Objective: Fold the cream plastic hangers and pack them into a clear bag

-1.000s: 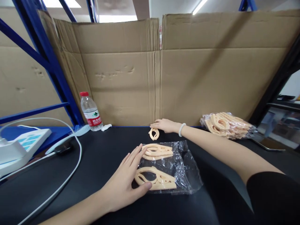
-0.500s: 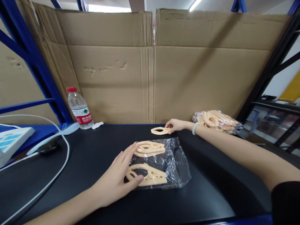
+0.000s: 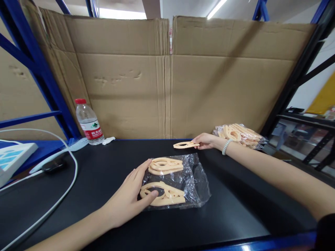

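My right hand [image 3: 205,141] pinches one end of a beige folding hanger [image 3: 183,145], its long oval loop pointing left, near the back of the black table. Closer to me lies a clear plastic bag [image 3: 193,181]. Two bundles of the same beige hangers show through it, an upper one [image 3: 166,166] and a lower one [image 3: 167,198]. My left hand [image 3: 133,193] rests at the bag's left edge, fingers stretched and thumb apart, thumb tip over the lower bundle.
Another clear bag packed with beige hangers [image 3: 239,135] sits at the back right, behind my right wrist. On the left stand a water bottle [image 3: 90,123] and a crumpled white tissue [image 3: 108,140]. A white cable [image 3: 75,167] loops across the left side. Cardboard [image 3: 125,90] walls the back.
My right hand has moved a little to the right, carrying the hanger, which now looks more edge-on. My left hand stays on the bag. The view has shifted slightly.
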{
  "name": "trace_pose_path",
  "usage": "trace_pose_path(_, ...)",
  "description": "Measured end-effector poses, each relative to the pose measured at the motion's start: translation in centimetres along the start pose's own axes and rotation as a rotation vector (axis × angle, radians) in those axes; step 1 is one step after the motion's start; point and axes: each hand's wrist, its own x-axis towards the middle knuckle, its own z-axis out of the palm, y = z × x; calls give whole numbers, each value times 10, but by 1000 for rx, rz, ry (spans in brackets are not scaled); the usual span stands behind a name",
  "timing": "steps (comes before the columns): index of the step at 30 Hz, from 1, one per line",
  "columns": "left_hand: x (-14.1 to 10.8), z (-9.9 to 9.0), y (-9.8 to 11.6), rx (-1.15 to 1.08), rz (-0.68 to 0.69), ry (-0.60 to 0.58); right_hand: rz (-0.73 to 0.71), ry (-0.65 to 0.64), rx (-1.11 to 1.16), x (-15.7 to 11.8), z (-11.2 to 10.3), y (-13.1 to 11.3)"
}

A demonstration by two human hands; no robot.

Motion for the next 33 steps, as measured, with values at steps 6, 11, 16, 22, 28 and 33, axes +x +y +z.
trace_pose_path(6, 0, -1, 1, -14, -3, -24, -162, 158, 185, -42, -1, 0)
trace_pose_path(11, -1, -2, 2, -22, 15, -48, -199, 114, 170, -105, -13, -7)
trace_pose_path(16, -2, -5, 3, -25, 65, -90, -143, 137, 121, -157, -24, 1)
trace_pose_path(22, -2, -4, 1, -16, 97, -146, -78, 164, 63, -164, -18, 16)
trace_pose_path(28, -5, -3, 8, -1, 70, -111, -58, 65, 41, -152, 1, 16)
trace_pose_path(33, -7, 1, 7, 12, 98, -105, -50, -22, 121, -154, 7, 19)
